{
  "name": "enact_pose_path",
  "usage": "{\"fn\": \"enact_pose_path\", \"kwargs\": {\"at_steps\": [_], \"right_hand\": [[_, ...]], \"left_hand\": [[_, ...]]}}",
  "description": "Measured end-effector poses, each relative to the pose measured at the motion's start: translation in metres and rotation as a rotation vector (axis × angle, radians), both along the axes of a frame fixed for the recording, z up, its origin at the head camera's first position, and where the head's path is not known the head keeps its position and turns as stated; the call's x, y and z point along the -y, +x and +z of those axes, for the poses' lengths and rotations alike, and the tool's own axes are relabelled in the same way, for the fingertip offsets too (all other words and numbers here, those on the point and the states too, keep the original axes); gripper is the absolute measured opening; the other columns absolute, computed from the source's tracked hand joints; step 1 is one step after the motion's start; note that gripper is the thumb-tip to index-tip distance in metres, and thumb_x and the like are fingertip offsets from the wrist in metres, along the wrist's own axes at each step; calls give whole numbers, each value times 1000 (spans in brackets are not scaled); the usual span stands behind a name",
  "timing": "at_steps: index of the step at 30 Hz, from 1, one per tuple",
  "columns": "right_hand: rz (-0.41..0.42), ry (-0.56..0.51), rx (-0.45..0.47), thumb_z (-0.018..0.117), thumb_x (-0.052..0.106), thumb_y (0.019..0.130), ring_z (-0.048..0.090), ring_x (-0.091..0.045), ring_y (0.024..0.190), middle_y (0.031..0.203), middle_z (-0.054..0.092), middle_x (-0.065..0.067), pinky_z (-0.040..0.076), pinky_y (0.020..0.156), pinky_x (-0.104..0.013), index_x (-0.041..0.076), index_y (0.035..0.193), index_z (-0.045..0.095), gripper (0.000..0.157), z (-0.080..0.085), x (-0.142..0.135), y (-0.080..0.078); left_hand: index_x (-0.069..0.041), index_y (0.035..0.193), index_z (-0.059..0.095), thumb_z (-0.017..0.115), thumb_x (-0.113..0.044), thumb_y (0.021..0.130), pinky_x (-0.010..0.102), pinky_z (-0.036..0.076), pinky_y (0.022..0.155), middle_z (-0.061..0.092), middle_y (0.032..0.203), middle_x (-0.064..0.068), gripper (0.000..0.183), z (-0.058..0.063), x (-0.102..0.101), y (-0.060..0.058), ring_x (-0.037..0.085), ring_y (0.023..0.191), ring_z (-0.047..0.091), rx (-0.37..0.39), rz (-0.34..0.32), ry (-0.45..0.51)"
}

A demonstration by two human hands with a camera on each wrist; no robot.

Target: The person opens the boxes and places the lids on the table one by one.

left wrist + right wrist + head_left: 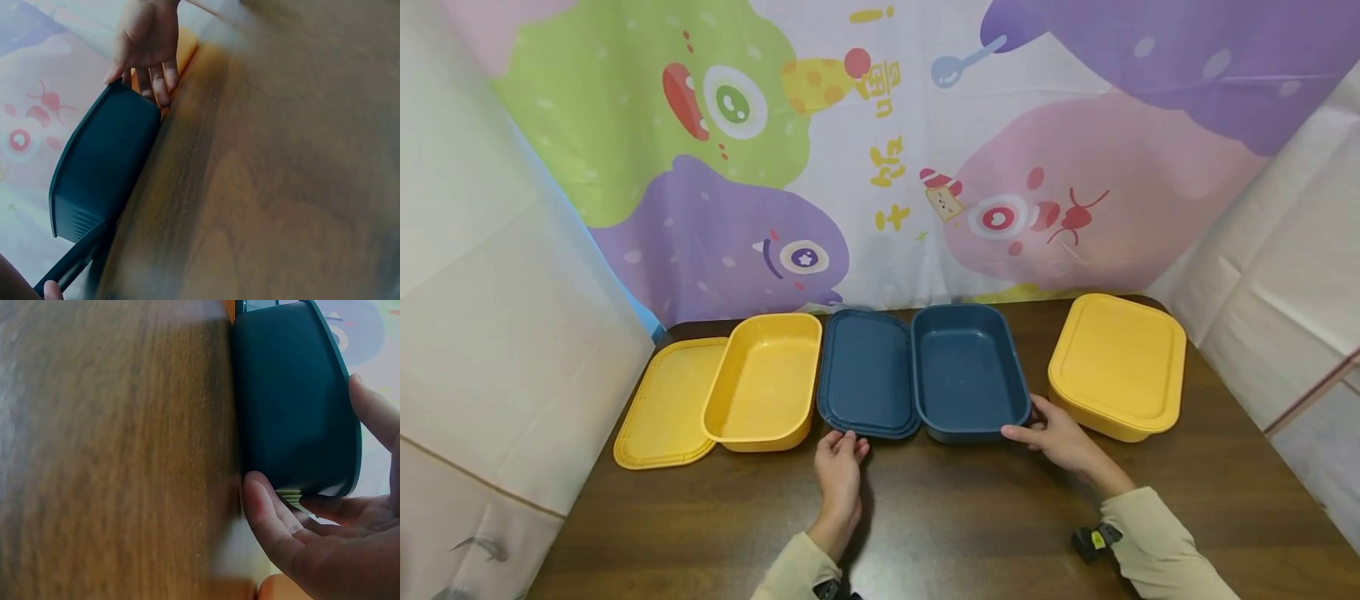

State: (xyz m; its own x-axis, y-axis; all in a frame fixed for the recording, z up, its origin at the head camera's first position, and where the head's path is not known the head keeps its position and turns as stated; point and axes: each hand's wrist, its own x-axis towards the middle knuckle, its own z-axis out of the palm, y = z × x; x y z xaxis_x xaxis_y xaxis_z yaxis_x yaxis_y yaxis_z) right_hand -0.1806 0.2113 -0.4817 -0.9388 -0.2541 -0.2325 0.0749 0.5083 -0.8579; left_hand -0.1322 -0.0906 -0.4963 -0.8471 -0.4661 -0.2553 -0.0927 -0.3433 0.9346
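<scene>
A dark blue lid lies at the middle of the row, its near edge pinched by my left hand. In the left wrist view the lid slants beside the blue box, a fingertip at its edge. Right of it stands an uncovered dark blue box, also seen side-on in the right wrist view. My right hand grips this box at its near right corner, thumb on the rim and the other fingers around the outer side.
On the left an uncovered yellow box overlaps a yellow lid. At the far right is a yellow box with its lid on. All stand on a brown wooden table, before a printed cloth.
</scene>
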Motion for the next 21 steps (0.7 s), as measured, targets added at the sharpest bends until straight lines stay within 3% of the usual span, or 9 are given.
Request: {"fn": "enact_pose_path", "kwargs": {"at_steps": [8, 21], "right_hand": [[2, -1, -5, 71, 35, 88, 58, -17, 85, 118, 62, -20, 53, 76, -30, -6, 146, 32, 82, 0, 0, 0], [-1, -7, -8, 71, 34, 89, 59, -16, 86, 121, 61, -22, 53, 77, -30, -6, 148, 29, 83, 0, 0, 0]], "left_hand": [[20, 132, 36, 43, 0, 100, 17, 54, 73, 55, 100, 16, 39, 0, 5, -1, 11, 79, 59, 42, -39, 4], [23, 120, 40, 44, 11, 90, 16, 54, 71, 50, 95, 14, 33, -1, 10, -3, 7, 70, 60, 61, -105, 67]]}}
